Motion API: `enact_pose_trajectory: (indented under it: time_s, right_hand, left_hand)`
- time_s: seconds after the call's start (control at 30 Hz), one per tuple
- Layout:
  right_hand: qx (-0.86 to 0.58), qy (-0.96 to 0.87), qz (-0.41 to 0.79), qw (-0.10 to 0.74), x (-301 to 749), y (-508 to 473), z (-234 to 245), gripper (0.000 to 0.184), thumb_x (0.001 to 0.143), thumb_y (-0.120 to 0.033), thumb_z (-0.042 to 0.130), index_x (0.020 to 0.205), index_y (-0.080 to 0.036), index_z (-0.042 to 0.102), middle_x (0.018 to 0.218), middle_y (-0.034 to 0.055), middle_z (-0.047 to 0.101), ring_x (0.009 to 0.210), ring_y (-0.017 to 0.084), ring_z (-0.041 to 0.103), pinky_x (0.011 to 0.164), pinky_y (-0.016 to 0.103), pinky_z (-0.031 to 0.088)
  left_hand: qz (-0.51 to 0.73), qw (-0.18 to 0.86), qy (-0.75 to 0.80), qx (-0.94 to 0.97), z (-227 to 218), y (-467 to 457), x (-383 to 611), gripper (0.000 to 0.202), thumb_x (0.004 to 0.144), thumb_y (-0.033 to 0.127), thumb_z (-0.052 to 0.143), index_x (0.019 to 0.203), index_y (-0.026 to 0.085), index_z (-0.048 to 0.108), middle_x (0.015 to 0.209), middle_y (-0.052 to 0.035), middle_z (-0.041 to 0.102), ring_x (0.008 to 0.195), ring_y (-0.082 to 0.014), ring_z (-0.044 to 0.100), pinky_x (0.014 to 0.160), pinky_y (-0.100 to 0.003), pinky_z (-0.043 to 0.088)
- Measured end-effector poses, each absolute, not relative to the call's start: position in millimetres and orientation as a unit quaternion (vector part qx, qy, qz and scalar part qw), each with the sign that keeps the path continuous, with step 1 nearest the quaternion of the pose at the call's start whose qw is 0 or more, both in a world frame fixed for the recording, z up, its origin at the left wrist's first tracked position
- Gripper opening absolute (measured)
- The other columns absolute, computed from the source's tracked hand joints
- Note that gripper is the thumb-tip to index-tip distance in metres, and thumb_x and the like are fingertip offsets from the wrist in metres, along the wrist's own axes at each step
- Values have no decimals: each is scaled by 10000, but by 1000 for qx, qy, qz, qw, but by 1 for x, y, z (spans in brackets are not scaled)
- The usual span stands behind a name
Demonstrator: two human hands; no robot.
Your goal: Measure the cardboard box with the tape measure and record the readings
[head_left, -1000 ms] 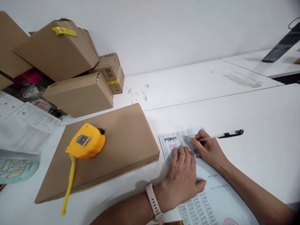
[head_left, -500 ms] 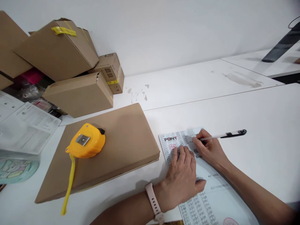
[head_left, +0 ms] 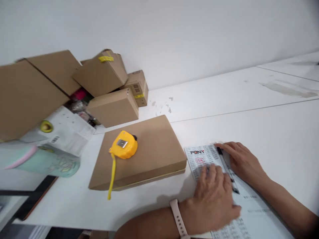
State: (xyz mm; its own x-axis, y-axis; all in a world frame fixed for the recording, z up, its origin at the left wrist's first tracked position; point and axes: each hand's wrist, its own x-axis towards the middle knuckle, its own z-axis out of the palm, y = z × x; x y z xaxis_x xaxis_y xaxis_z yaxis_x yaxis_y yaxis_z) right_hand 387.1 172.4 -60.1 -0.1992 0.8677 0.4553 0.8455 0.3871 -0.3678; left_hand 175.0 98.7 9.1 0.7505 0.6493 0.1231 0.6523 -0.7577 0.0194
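My left hand (head_left: pixel 215 196), with a light pink watch band on the wrist, lies flat with fingers stretched out on a printed document (head_left: pixel 251 212) marked PONY. A black-and-clear pen (head_left: pixel 226 166) rests along the upper part of the paper, between my two hands. My right hand (head_left: pixel 245 162) is beside the pen, its fingers stretched towards the paper's top edge. The index fingertip reaches just past the pen's upper end; the thumb is hidden. Left of the document, a yellow tape measure (head_left: pixel 126 148) sits on a flat cardboard box (head_left: pixel 154 149).
Several cardboard boxes (head_left: pixel 112 106) are stacked against the wall at the back left. A mint-green cup (head_left: pixel 54 162) with a pink rim and a white printed package (head_left: pixel 72 129) stand at the left. Below the cup is a dark edge (head_left: pixel 37 199).
My right hand has stopped holding the pen in a writing grip; the pen now lies on the paper, turned with its clip end towards me. The view has swung left.
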Motion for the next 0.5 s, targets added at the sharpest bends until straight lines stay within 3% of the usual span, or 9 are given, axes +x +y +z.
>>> enact_pose_trajectory:
  time_s: [0.13, 0.2, 0.27, 0.37, 0.43, 0.5]
  right_hand:
    - [-554, -767, 19, 325, 388, 177, -67, 453, 873, -117, 447, 1247, -299, 626, 1057, 113, 725, 934, 334, 657, 760, 484, 525]
    - [-558, -757, 35, 339, 387, 177, -67, 388, 889, -174, 477, 1213, -322, 632, 1029, 127, 727, 940, 362, 665, 725, 499, 516]
    - [-572, -736, 56, 358, 386, 175, -64, 341, 899, -231, 497, 1191, -352, 627, 991, 135, 723, 943, 394, 665, 665, 506, 495]
    - [-598, -683, 67, 414, 380, 166, -49, 251, 939, -391, 490, 1157, -441, 605, 981, 131, 701, 932, 432, 641, 586, 503, 435]
    - [-589, -653, 87, 468, 372, 158, -30, 187, 938, -520, 504, 1084, -484, 615, 924, 118, 681, 870, 425, 632, 540, 475, 388]
    - [-544, -656, 160, 499, 361, 149, -4, 172, 907, -601, 557, 995, -477, 638, 805, 99, 654, 777, 390, 636, 492, 433, 346]
  left_hand:
    - [-227, 34, -380, -896, 60, 75, 136, 388, 1033, 459, 392, 1285, 247, 598, 1482, -25, 585, 1490, -208, 373, 1194, -350, 405]
    - [-362, 79, -433, -822, 86, 75, 103, 251, 1023, 405, 463, 1207, 288, 588, 1337, -56, 673, 1399, -224, 491, 1105, -405, 495]
    - [-436, 140, -493, -739, 104, 85, 66, 199, 986, 305, 558, 1181, 269, 558, 1279, -107, 676, 1299, -274, 574, 1068, -489, 502]
    - [-414, 161, -596, -669, 115, 111, 19, 505, 879, 394, 710, 1298, 205, 503, 1367, -181, 598, 1322, -373, 529, 1085, -598, 440]
    - [-390, 75, -663, -635, 117, 125, 1, 685, 799, 432, 768, 1361, 189, 460, 1408, -199, 562, 1359, -419, 478, 1093, -635, 401]
    - [-402, -36, -685, -606, 118, 132, -8, 679, 767, 408, 771, 1341, 196, 477, 1389, -189, 573, 1354, -421, 475, 1105, -628, 369]
